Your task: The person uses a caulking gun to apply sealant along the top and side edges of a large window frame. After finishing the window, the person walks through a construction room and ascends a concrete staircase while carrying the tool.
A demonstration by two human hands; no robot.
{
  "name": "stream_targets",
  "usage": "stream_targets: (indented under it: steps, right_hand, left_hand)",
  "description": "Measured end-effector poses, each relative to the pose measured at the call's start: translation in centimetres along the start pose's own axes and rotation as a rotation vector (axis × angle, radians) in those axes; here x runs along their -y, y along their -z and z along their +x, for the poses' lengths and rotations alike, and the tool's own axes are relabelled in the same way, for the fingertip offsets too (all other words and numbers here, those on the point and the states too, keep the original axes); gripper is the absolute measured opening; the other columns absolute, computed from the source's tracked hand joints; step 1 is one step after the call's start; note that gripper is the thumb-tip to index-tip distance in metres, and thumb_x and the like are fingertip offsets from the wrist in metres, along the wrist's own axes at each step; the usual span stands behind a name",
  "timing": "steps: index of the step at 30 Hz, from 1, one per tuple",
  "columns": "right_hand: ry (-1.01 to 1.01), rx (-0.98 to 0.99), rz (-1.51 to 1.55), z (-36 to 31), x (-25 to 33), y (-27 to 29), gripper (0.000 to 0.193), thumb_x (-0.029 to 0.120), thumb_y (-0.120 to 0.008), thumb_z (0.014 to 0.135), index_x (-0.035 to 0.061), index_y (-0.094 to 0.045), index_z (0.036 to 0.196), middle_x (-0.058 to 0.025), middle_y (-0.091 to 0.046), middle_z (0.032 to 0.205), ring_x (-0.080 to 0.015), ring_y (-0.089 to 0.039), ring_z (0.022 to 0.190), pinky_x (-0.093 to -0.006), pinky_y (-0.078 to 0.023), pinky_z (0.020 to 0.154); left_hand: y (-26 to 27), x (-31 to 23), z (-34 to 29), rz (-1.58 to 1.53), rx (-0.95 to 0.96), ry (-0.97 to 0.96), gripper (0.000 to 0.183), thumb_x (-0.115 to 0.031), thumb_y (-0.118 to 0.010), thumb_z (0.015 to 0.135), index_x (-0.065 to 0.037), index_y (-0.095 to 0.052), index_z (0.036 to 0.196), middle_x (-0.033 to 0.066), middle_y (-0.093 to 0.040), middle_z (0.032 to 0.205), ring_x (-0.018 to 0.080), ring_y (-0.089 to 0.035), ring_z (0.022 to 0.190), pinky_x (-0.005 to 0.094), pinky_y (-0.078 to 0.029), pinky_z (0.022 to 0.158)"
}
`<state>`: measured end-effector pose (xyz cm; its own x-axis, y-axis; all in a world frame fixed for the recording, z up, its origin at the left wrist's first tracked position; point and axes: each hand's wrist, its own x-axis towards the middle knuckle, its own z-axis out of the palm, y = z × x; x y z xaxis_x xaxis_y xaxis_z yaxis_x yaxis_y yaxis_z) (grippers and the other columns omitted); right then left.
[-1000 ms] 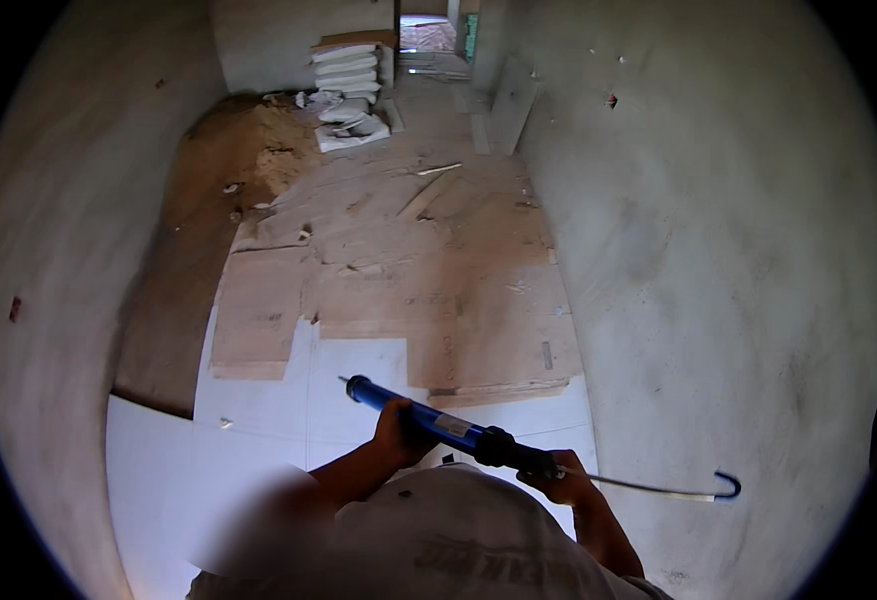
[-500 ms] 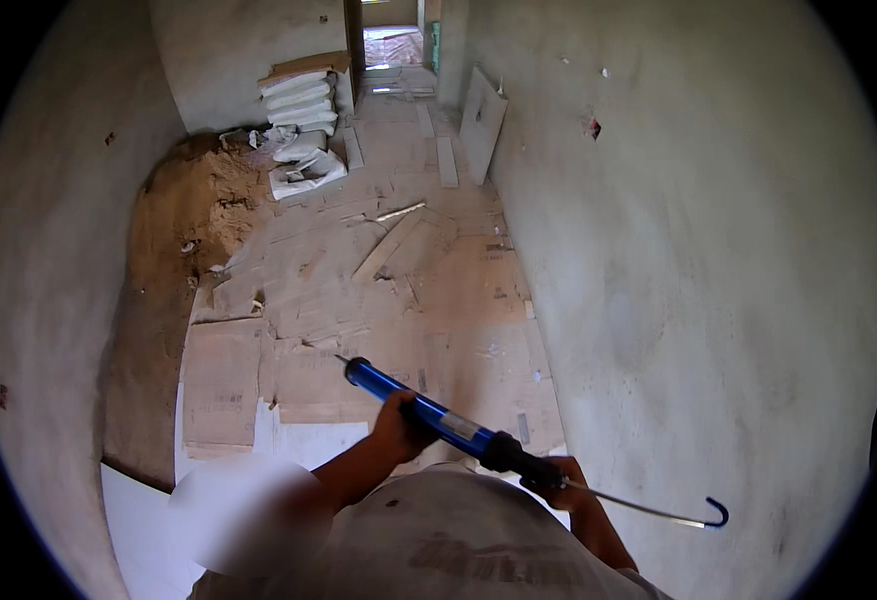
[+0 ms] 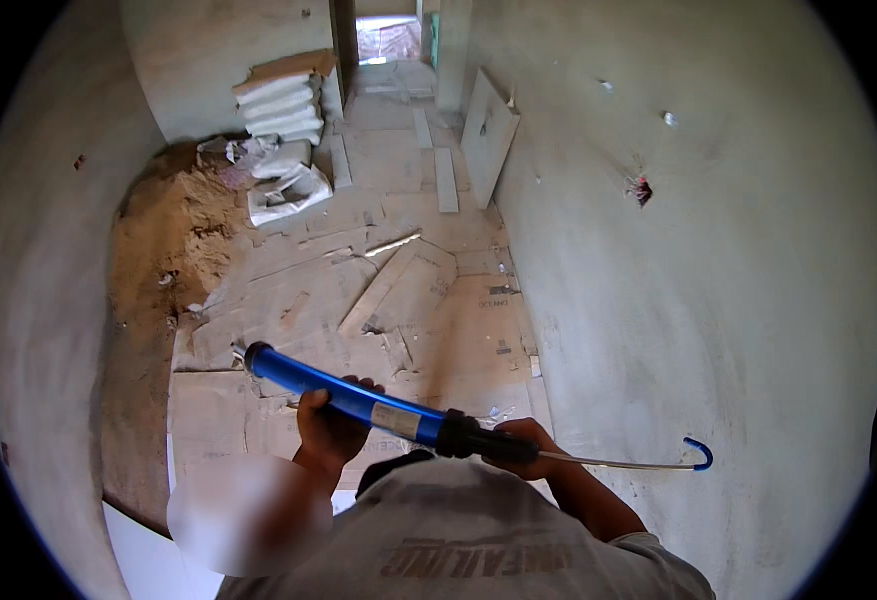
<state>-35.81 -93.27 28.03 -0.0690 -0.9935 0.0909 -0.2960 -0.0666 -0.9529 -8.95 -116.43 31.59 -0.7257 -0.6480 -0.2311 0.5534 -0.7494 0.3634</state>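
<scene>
A blue caulking gun point(image 3: 318, 385) lies across in front of my body, its barrel slanting up toward the left. My left hand point(image 3: 333, 425) is wrapped round the barrel from below, with the thumb on the near side and fingertips showing beyond it. At the black handle, my right hand point(image 3: 523, 445) is closed round the grip; some of its fingers are hidden. Out past that hand runs a thin metal rod point(image 3: 608, 463), ending in a blue hook. A small metal tip point(image 3: 238, 353) sticks out of the barrel's left end.
Cardboard sheets point(image 3: 328, 290) cover the floor. A sand heap point(image 3: 173, 240) lies along the left wall, beside stacked white sacks point(image 3: 283, 105). Toward the doorway point(image 3: 388, 40), a flat board point(image 3: 488, 135) leans on the right wall point(image 3: 678, 300), which has a hole.
The gun has swung to a flatter angle, and its barrel end has moved left. Both my hands have shifted left with it and still hold it. The view has tilted slightly.
</scene>
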Motion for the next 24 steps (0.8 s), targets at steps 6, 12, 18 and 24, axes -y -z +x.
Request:
stream_targets:
  steps: [6, 12, 18, 24]
  right_hand:
    - [-0.187, -0.101, -0.006, 9.2, 0.4, 10.1, 0.016, 0.011, -0.082, 0.082, 0.0034, -0.071, 0.091, -0.0056, -0.07, 0.079, -0.0126, -0.066, 0.074, -0.0312, -0.052, 0.067]
    - [-0.237, -0.242, -0.083, 16.9, -4.3, 19.5, 0.013, 0.008, -0.081, 0.083, 0.0033, -0.071, 0.09, -0.0049, -0.07, 0.076, -0.0107, -0.065, 0.072, -0.0291, -0.052, 0.065]
    - [-0.083, -0.356, -0.027, 29.9, -15.0, 29.8, 0.011, 0.008, -0.081, 0.084, 0.0044, -0.071, 0.089, -0.005, -0.071, 0.079, -0.0125, -0.066, 0.075, -0.0309, -0.052, 0.068]
    - [0.053, 0.165, -0.044, 53.2, -13.5, 42.8, 0.017, 0.007, -0.084, 0.083, 0.0029, -0.068, 0.083, -0.0053, -0.065, 0.073, -0.0125, -0.059, 0.065, -0.0295, -0.047, 0.06]
  left_hand:
    - [-4.9, -2.5, 19.2, -0.004, 0.201, 0.242, 0.05, -0.034, -0.077, 0.075, -0.006, -0.074, 0.116, 0.0139, -0.073, 0.12, 0.0352, -0.061, 0.124, 0.0532, -0.038, 0.116]
    - [-8.8, -1.6, 37.5, -0.032, 0.15, 0.458, 0.049, -0.029, -0.08, 0.071, -0.004, -0.071, 0.112, 0.0183, -0.068, 0.119, 0.0375, -0.058, 0.124, 0.0557, -0.035, 0.117]
    - [-9.9, -3.8, 52.2, -0.052, -0.034, 0.349, 0.05, -0.029, -0.082, 0.066, -0.001, -0.068, 0.106, 0.0183, -0.066, 0.112, 0.0385, -0.058, 0.12, 0.055, -0.036, 0.116]
    - [-11.1, -8.6, 62.4, -0.159, -0.191, 0.038, 0.054, -0.038, -0.081, 0.07, -0.002, -0.068, 0.107, 0.017, -0.067, 0.113, 0.0372, -0.059, 0.118, 0.0538, -0.038, 0.114]
